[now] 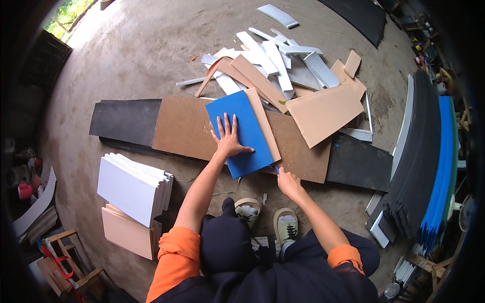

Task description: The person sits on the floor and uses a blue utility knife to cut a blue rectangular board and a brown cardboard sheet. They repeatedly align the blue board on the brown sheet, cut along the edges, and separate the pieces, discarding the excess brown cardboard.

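My left hand [231, 143] lies spread flat on a blue foam sheet [249, 118], fingers apart, pressing on its face. Under the blue sheet a tan foam sheet [266, 130] sticks out along the right side. Both rest on a brown board [184, 121] laid across a long dark board [125, 118]. My right hand [291, 184] is closed around a small blue utility knife [277, 170], mostly hidden by the fingers. Its tip is by the lower right corner of the sheets.
Beyond the board lies a heap of white and tan offcuts [275, 63], with a larger tan sheet [326, 113] over the board's right part. White sheets [132, 187] stand stacked above tan ones [129, 230] at left. Black sheets [417, 161] and blue sheets [438, 166] lean at right.
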A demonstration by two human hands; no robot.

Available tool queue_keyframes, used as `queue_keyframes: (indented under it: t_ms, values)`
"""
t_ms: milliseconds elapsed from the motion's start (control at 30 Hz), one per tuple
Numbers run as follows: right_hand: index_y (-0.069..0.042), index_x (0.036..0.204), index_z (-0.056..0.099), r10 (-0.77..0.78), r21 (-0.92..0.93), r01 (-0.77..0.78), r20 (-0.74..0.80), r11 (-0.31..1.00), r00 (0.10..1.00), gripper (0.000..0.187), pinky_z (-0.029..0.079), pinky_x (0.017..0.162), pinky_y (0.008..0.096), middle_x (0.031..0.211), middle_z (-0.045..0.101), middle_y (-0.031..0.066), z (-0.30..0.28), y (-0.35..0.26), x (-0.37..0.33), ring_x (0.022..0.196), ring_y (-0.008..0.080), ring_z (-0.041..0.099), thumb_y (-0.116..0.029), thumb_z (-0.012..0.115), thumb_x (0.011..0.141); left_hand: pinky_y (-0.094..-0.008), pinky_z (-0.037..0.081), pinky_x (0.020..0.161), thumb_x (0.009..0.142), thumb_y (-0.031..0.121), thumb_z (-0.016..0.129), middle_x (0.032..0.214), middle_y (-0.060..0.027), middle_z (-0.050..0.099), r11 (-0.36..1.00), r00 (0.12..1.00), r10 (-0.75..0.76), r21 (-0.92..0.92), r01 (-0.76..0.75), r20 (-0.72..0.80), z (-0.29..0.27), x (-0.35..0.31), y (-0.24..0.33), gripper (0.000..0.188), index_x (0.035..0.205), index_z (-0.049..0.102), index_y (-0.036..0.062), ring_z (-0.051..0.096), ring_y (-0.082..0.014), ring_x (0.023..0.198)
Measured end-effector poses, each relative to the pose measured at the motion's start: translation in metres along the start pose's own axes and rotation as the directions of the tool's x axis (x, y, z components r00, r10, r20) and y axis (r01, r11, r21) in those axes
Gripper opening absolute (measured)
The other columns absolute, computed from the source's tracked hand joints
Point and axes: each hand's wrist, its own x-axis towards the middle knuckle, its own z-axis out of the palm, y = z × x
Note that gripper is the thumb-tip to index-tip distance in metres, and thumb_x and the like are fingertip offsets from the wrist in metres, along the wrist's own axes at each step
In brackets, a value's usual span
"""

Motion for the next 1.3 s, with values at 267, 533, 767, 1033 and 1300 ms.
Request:
queue_keyframes:
  t_ms: [267,533,767,1033,1300]
  values:
    - [0.001,0.099,0.047,-0.161,-0.043,0.155,-0.217,0.987,0.963,0.027,0.047,0.073,0.0508,0.085,0.06,0.0273,-0.093,-0.057,0.084,0.085,0.0416,0.059,-0.022,0.041,0.086,-0.0694,0.004,0.093,0.036,0.064,0.075,0.144,-0.0147,-0.015,1.0,0.999,-0.005,-0.018,0.004,-0.039,0.001,-0.004,-0.01,0.139,0.14,-0.003,0.0164,-0.021,-0.0366,0.13]
    - [0.0,0.096,0.049,-0.282,-0.053,0.286,-0.409,0.957,0.868,0.022,0.049,0.068,0.0474,0.08,0.062,0.0234,-0.106,-0.104,0.212,0.078,0.0387,0.062,-0.017,0.048,0.082,-0.0669,0.008,0.092,0.037,0.067,0.072,0.144,-0.0176,-0.012,1.0,1.0,0.001,0.021,-0.001,-0.02,-0.002,-0.004,0.0,0.138,0.141,-0.001,0.0147,-0.019,-0.0376,0.13]
    - [0.002,0.095,0.059,-0.251,-0.084,0.236,-0.335,0.968,0.908,0.025,0.048,0.076,0.042,0.086,0.063,0.0224,-0.118,-0.118,0.226,0.086,0.0337,0.062,-0.01,0.045,0.078,-0.0673,0.009,0.092,0.037,0.065,0.074,0.145,-0.0162,-0.011,1.0,0.999,0.006,-0.001,-0.006,-0.032,-0.004,-0.004,0.001,0.137,0.141,0.0,0.0156,-0.018,-0.0371,0.131]
    - [0.006,0.078,0.064,0.078,0.052,-0.09,0.211,0.995,0.974,0.025,0.052,0.056,0.0375,0.071,0.064,0.0194,-0.13,-0.111,0.177,0.062,0.0289,0.064,-0.007,0.042,0.077,-0.0675,0.01,0.093,0.036,0.058,0.078,0.145,-0.0134,-0.012,0.998,0.999,-0.022,-0.063,0.02,-0.03,-0.006,-0.003,0.004,0.138,0.141,-0.001,0.0181,-0.019,-0.0351,0.131]
    - [0.003,0.113,0.047,0.092,0.105,-0.114,0.192,0.988,0.977,0.037,0.046,0.081,0.0459,0.096,0.06,0.0237,-0.046,-0.034,0.057,0.09,0.0371,0.06,-0.014,0.035,0.083,-0.0681,0.012,0.092,0.033,0.059,0.079,0.145,-0.0121,-0.016,0.998,0.999,-0.041,-0.052,0.04,-0.024,-0.004,-0.002,0.001,0.142,0.141,-0.004,0.0183,-0.021,-0.0333,0.131]
